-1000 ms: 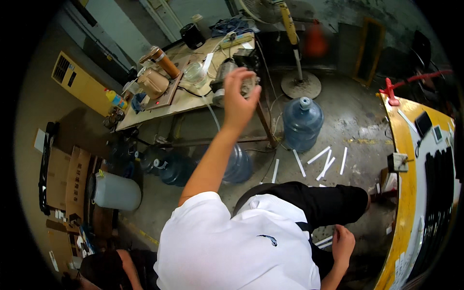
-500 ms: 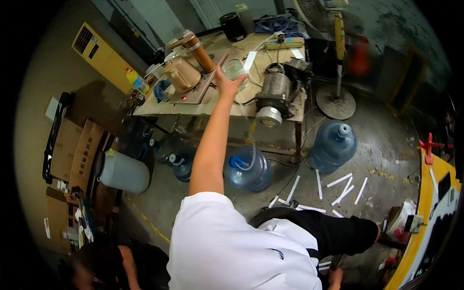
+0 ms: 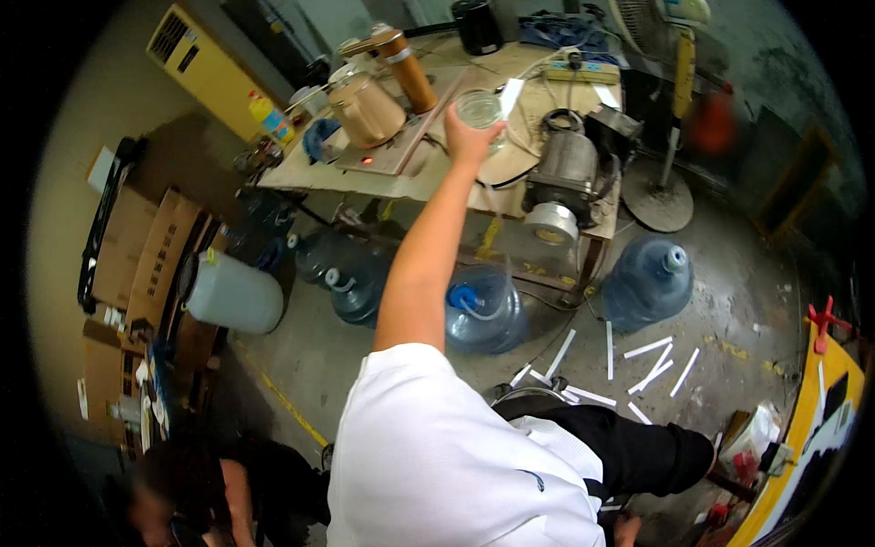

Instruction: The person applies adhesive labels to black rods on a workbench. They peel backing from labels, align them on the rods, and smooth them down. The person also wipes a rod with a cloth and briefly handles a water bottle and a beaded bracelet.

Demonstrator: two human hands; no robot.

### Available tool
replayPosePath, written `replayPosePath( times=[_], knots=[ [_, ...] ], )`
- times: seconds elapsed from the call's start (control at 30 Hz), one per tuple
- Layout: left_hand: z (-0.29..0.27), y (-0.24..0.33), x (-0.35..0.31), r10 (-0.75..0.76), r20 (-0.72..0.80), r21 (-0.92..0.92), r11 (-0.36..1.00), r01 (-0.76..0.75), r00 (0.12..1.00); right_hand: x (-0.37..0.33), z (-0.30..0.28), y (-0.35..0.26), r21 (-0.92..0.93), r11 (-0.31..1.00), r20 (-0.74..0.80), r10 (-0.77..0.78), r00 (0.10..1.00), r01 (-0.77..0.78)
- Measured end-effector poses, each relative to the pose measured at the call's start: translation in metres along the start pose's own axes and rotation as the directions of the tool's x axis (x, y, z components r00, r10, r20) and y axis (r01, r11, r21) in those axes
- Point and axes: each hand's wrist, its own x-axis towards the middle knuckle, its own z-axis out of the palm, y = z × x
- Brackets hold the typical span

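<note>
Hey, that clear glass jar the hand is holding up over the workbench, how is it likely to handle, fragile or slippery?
The glass jar looks clear and rigid, so probably breakable if dropped onto the workbench or the concrete floor. Its smooth wall may be slippery; the left hand grips it from below. It appears empty, so likely light, and being round it could roll if laid sideways.

The person wears a white short-sleeved shirt point(image 3: 456, 456) with a small dark mark low on its front. Below it are black trousers point(image 3: 629, 451). The forearm point(image 3: 428, 255) is bare.

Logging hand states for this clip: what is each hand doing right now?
Left hand: closed around a clear glass jar above the workbench.
Right hand: only a sliver at the bottom edge; cannot tell.
</note>
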Motion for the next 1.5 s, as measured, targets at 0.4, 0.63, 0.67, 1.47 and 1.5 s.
replayPosePath(
  times=[0.4,0.63,0.67,1.47,1.5],
  knots=[
    [-0.087,0.107,-0.009,0.126,0.158,-0.182,0.979,-0.097,0.979,-0.047,-0.026,-0.082,-0.096,0.945,-0.006,0.313,0.950,-0.312],
    [-0.136,0.240,-0.095,0.325,0.452,-0.419,0.899,-0.124,0.831,-0.042,-0.015,-0.082,-0.050,0.981,-0.056,0.185,0.981,-0.187],
    [-0.135,0.251,-0.111,0.394,0.479,-0.469,0.870,-0.151,0.784,-0.043,-0.016,-0.085,-0.039,0.975,-0.064,0.215,0.975,-0.218],
    [-0.112,0.410,-0.339,0.810,0.413,-0.910,0.348,0.227,0.417,-0.088,0.009,-0.084,0.216,0.930,-0.401,0.362,0.841,-0.297],
    [-0.114,0.412,-0.341,0.807,0.439,-0.898,0.376,0.230,0.395,-0.089,0.005,-0.091,0.250,0.907,-0.384,0.413,0.826,-0.338]
  ],
)
